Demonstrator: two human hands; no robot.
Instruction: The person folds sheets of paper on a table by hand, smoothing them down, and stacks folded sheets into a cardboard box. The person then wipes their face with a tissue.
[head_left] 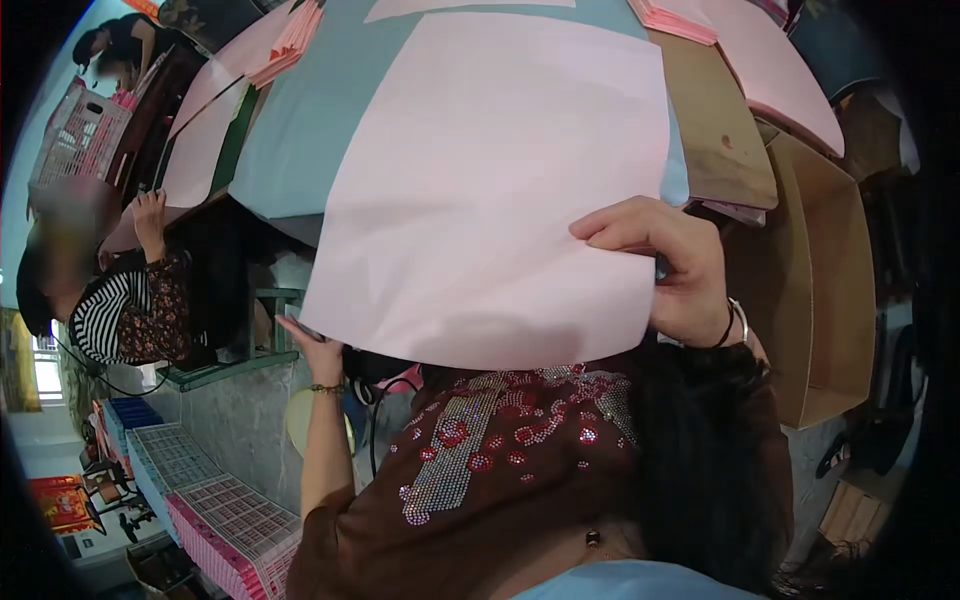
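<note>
A large pale pink sheet of paper (510, 170) is in front of me, its far part over the blue-covered table and its near edge lifted by my chest. My right hand (680, 265) pinches the sheet near its right edge, thumb underneath and fingers on top. At the sheet's lower left corner is my left hand (318, 352), below the tabletop, with its visible fingers stretched out. The sheet hides part of that hand, so I cannot tell whether it touches the paper.
Pink folded stacks (285, 45) lie at the far left, others (680, 18) at the far right. An open cardboard box (825, 290) stands at my right. Another person (130, 310) sits at the left. Beyond my left arm are wire-mesh crates (215, 500) on the floor.
</note>
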